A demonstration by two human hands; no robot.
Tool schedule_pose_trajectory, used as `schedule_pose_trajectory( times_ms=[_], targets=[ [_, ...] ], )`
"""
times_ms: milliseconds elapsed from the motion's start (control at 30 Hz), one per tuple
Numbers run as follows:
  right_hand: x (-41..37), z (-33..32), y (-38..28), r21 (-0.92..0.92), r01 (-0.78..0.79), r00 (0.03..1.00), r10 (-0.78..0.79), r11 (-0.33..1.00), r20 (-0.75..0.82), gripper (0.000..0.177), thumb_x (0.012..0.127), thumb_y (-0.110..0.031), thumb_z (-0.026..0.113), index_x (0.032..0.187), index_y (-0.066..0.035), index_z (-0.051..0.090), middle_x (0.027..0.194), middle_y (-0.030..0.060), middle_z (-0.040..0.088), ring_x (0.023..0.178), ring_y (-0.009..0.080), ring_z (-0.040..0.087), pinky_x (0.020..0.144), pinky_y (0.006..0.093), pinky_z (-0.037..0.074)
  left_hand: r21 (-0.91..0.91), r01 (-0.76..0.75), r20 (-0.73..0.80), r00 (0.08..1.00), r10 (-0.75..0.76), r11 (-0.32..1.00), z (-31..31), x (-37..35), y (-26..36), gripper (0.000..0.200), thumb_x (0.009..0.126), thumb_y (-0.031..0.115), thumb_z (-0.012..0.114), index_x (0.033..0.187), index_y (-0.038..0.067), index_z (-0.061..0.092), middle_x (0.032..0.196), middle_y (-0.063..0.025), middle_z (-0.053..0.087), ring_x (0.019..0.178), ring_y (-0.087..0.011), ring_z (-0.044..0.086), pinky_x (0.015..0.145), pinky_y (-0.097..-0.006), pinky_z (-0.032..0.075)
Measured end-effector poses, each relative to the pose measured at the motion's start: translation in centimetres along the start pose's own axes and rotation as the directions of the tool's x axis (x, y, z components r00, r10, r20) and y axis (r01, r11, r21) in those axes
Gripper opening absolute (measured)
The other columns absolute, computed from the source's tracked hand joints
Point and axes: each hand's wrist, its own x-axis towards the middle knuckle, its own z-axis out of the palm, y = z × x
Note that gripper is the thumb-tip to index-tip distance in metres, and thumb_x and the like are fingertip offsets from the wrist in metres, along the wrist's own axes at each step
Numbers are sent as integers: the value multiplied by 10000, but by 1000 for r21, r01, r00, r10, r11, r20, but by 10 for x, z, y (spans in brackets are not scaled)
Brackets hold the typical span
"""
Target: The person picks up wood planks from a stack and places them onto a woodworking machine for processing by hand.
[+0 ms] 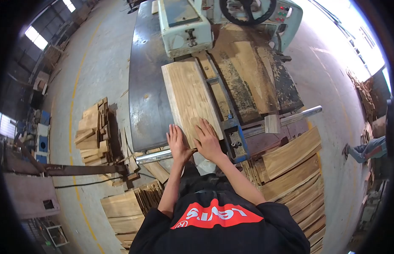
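A wide wooden board [186, 91] lies flat on the dark metal machine table [146, 101], its long right edge along a blue metal guide fence [228, 111]. Its far end reaches the pale green machine head [188, 40]. My left hand [178, 144] rests at the near left corner of the board, fingers stretched forward along its edge. Flat on top of the board near its close end lies my right hand [207, 139], fingers spread. Neither hand is wrapped round anything.
Stacked planks stand on the floor at lower right [292, 169], lower left [125, 211] and further left [93, 131]. Sawdust and a long plank [256, 76] lie right of the fence. A black handwheel [247, 10] tops the machine. Another person's leg [368, 150] shows at far right.
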Motion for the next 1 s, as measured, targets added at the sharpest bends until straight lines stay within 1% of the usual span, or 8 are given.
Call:
schedule_pose_trajectory(
  times_ms=[33,67,233,333,467,733,867,1000],
  targets=[
    [6,4,5,15,-9,1000,9,1000,-9,589,959,-187,678,1487,20,517,1655,273,362,1562,434,306,1287,512,261,37,-6,14,1000,5,999,3,7,-5,1324,584,485,947,1597,-95,323,1642,-314,376,1595,-451,254,1286,-595,179],
    [10,10,9,33,-16,1000,17,999,-13,593,960,-184,675,1491,23,511,1655,273,360,1562,433,306,1287,513,261,54,-2,-4,1000,2,999,10,11,-12,1319,562,469,952,1582,-102,341,1624,-318,401,1591,-441,274,1282,-598,198],
    [42,31,23,43,-36,998,39,998,-53,583,950,-161,672,1473,41,510,1658,289,344,1563,449,297,1289,515,259,67,-57,-31,998,59,996,30,43,-46,1323,586,498,951,1593,-99,334,1636,-307,398,1589,-432,285,1288,-569,216],
    [74,34,31,90,-31,995,39,995,-91,506,940,-142,676,1400,34,559,1625,306,381,1543,468,319,1278,525,283,66,-70,-53,996,73,995,31,74,-50,1283,607,482,953,1578,-107,355,1618,-323,411,1570,-456,310,1282,-537,258],
    [116,45,44,146,-47,981,73,988,-180,412,936,-128,674,1327,-10,616,1578,292,459,1505,463,386,1249,516,339,-14,-109,-86,990,108,994,31,95,-53,1294,554,505,972,1524,-145,413,1578,-373,425,1533,-513,340,1254,-523,321],
    [180,71,70,90,-16,951,43,996,-307,354,917,-142,699,1260,-54,674,1506,233,572,1448,414,490,1228,502,374,36,-76,-58,995,78,996,39,157,-76,1333,519,481,990,1531,-151,395,1587,-377,412,1545,-504,322,1263,-513,311],
    [211,70,71,51,-34,951,48,998,-305,344,907,-166,730,1230,-55,684,1496,217,588,1453,383,495,1219,485,387,-6,-62,-73,995,62,998,40,183,-81,1341,499,481,997,1532,-140,407,1600,-370,403,1554,-492,314,1266,-510,307],
    [228,58,79,155,15,974,21,988,-227,351,937,-214,732,1246,-52,696,1462,198,621,1447,371,506,1204,472,415,-16,-76,-104,992,74,997,41,202,-86,1328,509,488,999,1530,-135,420,1594,-363,420,1551,-496,319,1267,-510,304]
  ],
)
